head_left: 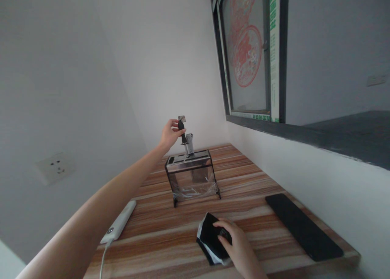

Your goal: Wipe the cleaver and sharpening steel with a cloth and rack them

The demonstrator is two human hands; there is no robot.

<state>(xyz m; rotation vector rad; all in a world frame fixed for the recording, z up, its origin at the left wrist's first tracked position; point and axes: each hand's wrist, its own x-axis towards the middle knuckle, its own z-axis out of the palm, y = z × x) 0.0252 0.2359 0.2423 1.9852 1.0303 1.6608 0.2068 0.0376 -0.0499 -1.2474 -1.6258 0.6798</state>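
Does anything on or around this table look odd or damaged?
I see no spill or obvious damage. Crumpled clear film covers the lower part of the knife block, rather like leftover packaging. A strip with green lettering along the window frame also looks like unpeeled protective covering.

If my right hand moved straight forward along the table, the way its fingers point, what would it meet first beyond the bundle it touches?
Your right hand would probably meet the lower front of the clear-fronted knife block, though one view leaves the depth uncertain.
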